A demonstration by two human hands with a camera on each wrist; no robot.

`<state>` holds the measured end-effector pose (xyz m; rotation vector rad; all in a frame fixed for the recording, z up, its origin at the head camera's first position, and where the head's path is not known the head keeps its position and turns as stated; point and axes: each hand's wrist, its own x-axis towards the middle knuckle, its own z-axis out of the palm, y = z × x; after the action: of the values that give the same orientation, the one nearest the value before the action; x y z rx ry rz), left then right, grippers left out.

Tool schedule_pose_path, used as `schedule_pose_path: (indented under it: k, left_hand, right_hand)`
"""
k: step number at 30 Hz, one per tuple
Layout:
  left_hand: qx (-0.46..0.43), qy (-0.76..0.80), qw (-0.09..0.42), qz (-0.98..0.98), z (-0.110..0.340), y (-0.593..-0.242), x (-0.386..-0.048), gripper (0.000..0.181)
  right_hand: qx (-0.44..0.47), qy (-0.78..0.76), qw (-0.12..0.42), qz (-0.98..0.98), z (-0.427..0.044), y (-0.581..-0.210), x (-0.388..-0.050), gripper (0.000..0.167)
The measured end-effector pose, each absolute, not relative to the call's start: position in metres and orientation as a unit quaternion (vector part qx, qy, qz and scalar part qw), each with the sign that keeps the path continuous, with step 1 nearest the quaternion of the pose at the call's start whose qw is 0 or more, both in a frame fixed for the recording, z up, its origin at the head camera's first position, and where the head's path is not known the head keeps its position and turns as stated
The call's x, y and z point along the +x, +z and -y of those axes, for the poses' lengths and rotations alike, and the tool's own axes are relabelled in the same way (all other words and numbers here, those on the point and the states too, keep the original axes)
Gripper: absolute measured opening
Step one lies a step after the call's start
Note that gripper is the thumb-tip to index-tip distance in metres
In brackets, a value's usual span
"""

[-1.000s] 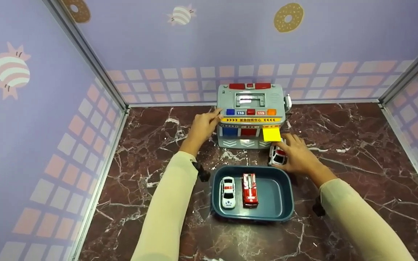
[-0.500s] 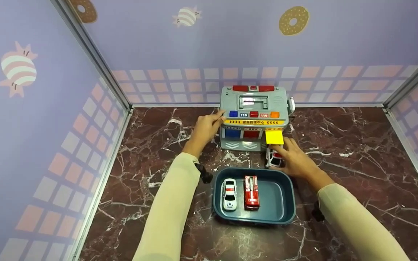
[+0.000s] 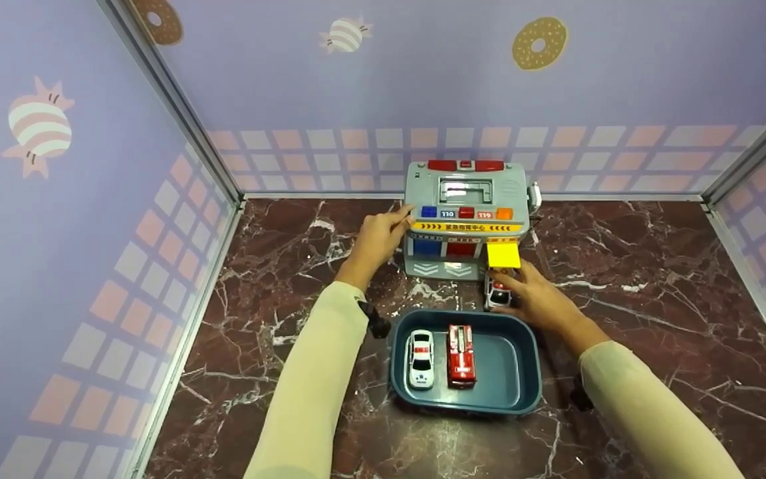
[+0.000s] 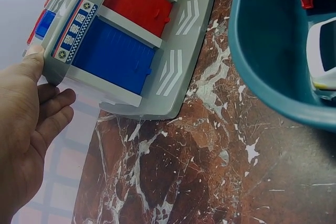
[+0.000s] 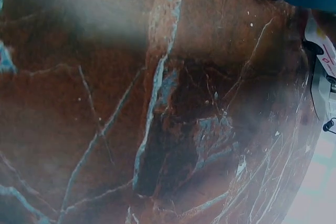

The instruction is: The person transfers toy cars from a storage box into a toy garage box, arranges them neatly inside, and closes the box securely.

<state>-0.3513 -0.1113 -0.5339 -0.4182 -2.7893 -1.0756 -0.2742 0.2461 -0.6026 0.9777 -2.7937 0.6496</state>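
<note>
Head view: I've got the white-and-red toy car point(image 3: 499, 295) lined up at the right bay of the toy station point(image 3: 467, 227), its far end tucked beneath the raised yellow door point(image 3: 503, 255), its near end just beyond the tray point(image 3: 466, 408). From this layout I'd call it the parking step, with the blue and red doors down and a police car point(image 3: 421, 359) and a fire truck point(image 3: 461, 356) side by side in the tray. Next, I reckon, comes a straight push toward the far side, low enough to spare that door, with the station braced.

Now the fingers! The right hand point(image 3: 539, 299) grips the car from its right, one finger reaching across the top, spread no wider than the car; I can't see every fingertip, and the right wrist view misses the hand altogether. The left hand point(image 3: 376, 241) holds the station's near left roof corner, thumb against it, while the left wrist view shows the other fingers point(image 4: 56, 116) bent beside the wall, only slightly parted. How hard either hand presses, I can't tell.
</note>
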Motion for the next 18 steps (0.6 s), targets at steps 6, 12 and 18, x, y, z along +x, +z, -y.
schedule_pose_path:
  k: [6, 12, 18]
  left_hand:
    - [-0.144, -0.361, 0.063, 0.919, 0.110, -0.535, -0.352, 0.042]
    - [-0.135, -0.355, 0.061, 0.923, 0.109, -0.534, -0.353, 0.043]
    - [-0.130, -0.358, 0.057, 0.923, 0.111, -0.536, -0.352, 0.043]
  right_hand:
    - [0.327, 0.203, 0.057, 0.921, -0.248, -0.605, -0.274, 0.064]
    - [0.335, 0.205, 0.082, 0.916, -0.251, -0.608, -0.271, 0.066]
    - [0.349, 0.202, 0.136, 0.905, -0.252, -0.614, -0.268, 0.066]
